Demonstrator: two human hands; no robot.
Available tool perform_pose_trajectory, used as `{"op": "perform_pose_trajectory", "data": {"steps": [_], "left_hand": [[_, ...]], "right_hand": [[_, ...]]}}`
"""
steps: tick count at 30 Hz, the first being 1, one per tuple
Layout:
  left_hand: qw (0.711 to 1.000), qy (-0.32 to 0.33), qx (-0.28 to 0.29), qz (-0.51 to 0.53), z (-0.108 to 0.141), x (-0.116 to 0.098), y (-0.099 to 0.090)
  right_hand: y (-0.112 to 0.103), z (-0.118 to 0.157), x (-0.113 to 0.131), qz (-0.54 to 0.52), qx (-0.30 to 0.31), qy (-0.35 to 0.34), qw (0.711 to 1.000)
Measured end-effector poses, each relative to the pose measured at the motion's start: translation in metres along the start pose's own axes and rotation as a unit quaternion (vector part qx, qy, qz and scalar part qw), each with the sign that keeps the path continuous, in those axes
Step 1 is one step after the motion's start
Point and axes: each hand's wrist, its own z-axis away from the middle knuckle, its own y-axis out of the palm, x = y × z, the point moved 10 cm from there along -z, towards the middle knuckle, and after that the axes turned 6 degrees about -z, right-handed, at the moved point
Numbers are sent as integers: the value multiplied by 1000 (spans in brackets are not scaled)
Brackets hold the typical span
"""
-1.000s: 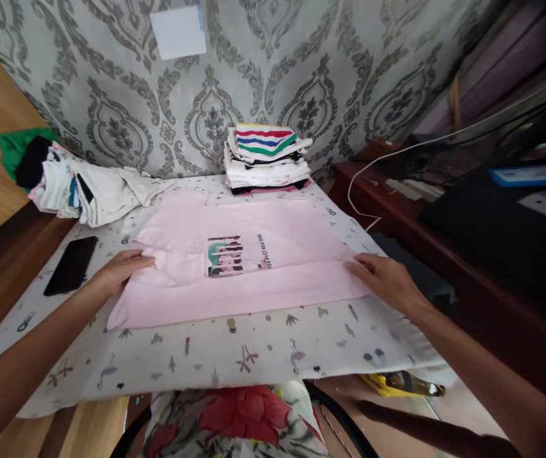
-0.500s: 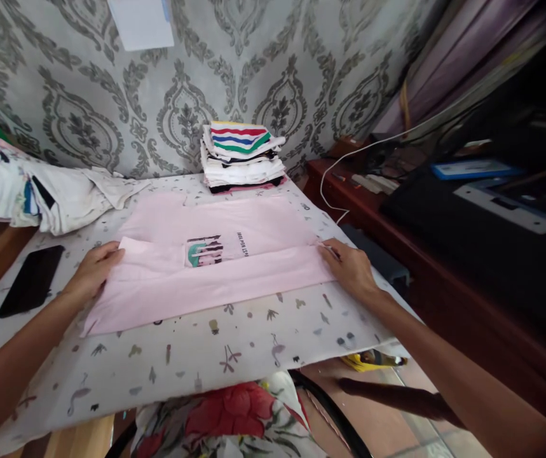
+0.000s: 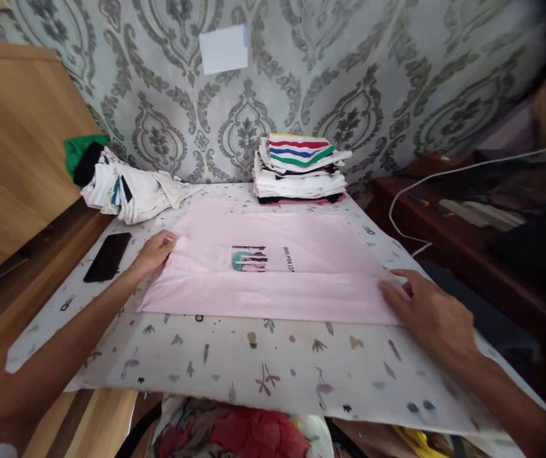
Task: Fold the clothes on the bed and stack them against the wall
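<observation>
A pale pink T-shirt with a green and dark print and some lettering lies spread on the patterned cloth. Its near side is folded over in a long strip. My left hand pinches the shirt's edge at the left end of the fold. At the other end, my right hand has thumb and forefinger closed on the hem, slightly blurred. Both hands rest low, close to the table surface.
Folded clothes are stacked at the back by the wall. More garments lie in a heap at the back left. A black phone rests left of my forearm. A white cable loops over the dark red furniture on the right.
My view has swung left, so everything sits further right in the picture. The folded strip now lies flatter and straighter, and both hands remain at its ends.
</observation>
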Motion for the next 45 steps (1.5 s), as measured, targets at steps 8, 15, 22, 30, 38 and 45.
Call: {"op": "perform_pose_trajectory", "data": {"steps": [8, 15, 22, 30, 38, 45], "left_hand": [[942, 287, 49, -165, 84, -98, 62], [951, 202, 42, -229, 68, -13, 53], [973, 145, 3, -181, 62, 27, 14], [989, 111, -13, -94, 87, -6, -1], [990, 102, 28, -98, 75, 0, -30], [929, -29, 328, -170, 114, 39, -14]], "right_hand": [[26, -9, 116, -77, 40, -219, 972], [64, -8, 91, -47, 112, -194, 973], [60, -9, 62, -25, 121, -146, 982], [58, -9, 54, -46, 84, -140, 986], [49, -5, 41, -67, 64, -115, 989], [51, -5, 38, -88, 54, -109, 989]]}}
